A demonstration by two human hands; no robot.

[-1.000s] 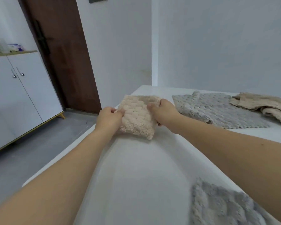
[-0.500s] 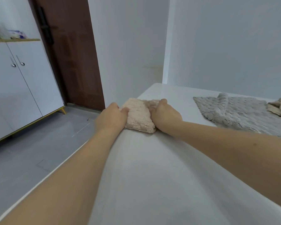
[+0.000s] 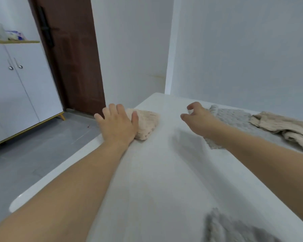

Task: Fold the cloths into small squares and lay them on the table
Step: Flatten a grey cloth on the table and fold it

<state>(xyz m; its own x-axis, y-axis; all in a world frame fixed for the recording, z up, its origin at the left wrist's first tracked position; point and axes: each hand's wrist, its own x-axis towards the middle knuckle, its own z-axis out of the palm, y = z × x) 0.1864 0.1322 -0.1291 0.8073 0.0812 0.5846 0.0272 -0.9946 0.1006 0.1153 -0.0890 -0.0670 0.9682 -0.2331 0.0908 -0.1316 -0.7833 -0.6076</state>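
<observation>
A folded beige cloth [image 3: 147,122] lies as a small square near the left edge of the white table [image 3: 161,172]. My left hand [image 3: 117,124] rests flat on its left part with fingers straight. My right hand [image 3: 198,117] hovers to the right of it, fingers loosely curled and holding nothing, just above the near corner of a spread grey cloth [image 3: 234,117]. A crumpled beige cloth [image 3: 283,128] lies on the grey one at the far right. Another grey cloth [image 3: 231,227] shows at the bottom edge, blurred.
The table's left edge drops to a grey tiled floor [image 3: 33,154]. A white cabinet [image 3: 16,95] stands at the left and a brown door [image 3: 72,55] behind it. White walls close off the table's far side.
My right hand has let go of the folded beige cloth and moved right toward the grey cloth. My left hand has flattened on the folded cloth, which now lies on the table.
</observation>
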